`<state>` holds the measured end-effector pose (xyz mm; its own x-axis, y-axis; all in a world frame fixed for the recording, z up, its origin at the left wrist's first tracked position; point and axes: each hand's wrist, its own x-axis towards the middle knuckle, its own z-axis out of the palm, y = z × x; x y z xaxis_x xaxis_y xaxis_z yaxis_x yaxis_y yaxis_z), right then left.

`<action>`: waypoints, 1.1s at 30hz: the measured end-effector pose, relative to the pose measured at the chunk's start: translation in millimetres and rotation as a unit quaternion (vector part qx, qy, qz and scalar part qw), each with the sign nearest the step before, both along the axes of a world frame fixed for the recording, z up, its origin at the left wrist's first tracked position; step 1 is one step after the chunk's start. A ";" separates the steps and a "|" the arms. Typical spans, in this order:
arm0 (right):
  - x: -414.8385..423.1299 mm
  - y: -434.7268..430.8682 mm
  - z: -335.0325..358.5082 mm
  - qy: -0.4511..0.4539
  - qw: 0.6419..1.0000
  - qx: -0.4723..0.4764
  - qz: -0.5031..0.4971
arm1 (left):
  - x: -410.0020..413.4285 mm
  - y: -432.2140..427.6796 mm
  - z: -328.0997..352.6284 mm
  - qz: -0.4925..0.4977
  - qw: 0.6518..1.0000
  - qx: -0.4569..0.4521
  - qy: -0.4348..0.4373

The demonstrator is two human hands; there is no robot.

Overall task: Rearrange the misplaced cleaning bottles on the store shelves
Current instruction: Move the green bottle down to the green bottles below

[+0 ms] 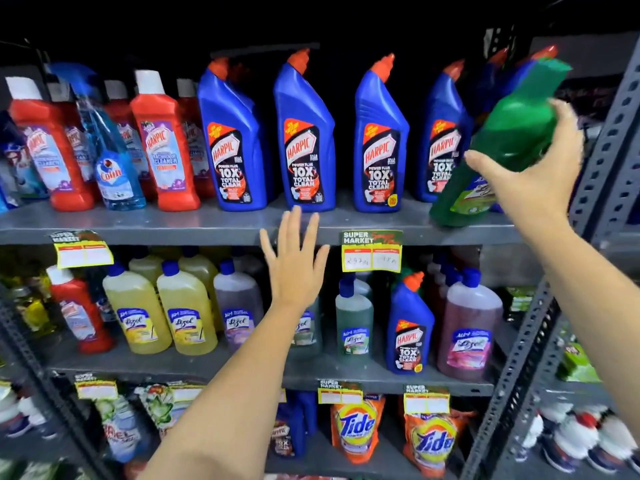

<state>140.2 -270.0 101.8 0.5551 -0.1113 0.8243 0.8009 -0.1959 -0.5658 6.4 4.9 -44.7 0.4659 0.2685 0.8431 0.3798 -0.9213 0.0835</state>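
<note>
My right hand (530,164) grips a green bottle (512,129) by its body, tilted, its base at the right end of the top shelf (207,223) in front of blue Harpic bottles. A row of blue Harpic bottles (304,133) with orange caps stands along that shelf. My left hand (294,261) is open, fingers spread, raised in front of the shelf edge and holding nothing. One blue Harpic bottle (408,327) stands on the middle shelf among Lizol bottles. A red Harpic bottle (78,313) stands at the left of the middle shelf.
Red Harpic bottles (162,143) and a blue Colin spray bottle (110,157) fill the top shelf's left. Yellow Lizol bottles (187,310), a green one (353,323) and a pink one (471,330) line the middle shelf. Tide pouches (356,431) sit below. A grey perforated upright (609,143) stands at right.
</note>
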 end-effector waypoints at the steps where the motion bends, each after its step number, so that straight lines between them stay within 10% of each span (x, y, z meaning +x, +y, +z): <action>1: -10.8 -8.1 -8.2 -0.024 1.000 0.018 0.001 | -6.1 -0.2 -14.1 0.009 1.000 -0.019 -0.008; 7: -68.6 -18.2 -106.5 0.008 0.997 0.016 0.075 | -55.5 2.1 -144.7 -0.043 0.985 -0.087 0.144; 15: -90.7 65.4 -256.9 0.190 0.967 -0.130 0.111 | -46.2 11.6 -241.1 -0.090 0.867 -0.167 0.461; 33: -58.9 125.2 -329.0 0.190 0.948 -0.251 0.035 | -26.8 13.0 -277.9 -0.107 0.915 -0.236 0.308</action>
<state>81.3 -144.8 -227.2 0.8136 0.2915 0.5031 0.5798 -0.4709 -0.6649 -20.4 17.9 -322.6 0.8983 0.3825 0.2160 0.3041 -0.8963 0.3226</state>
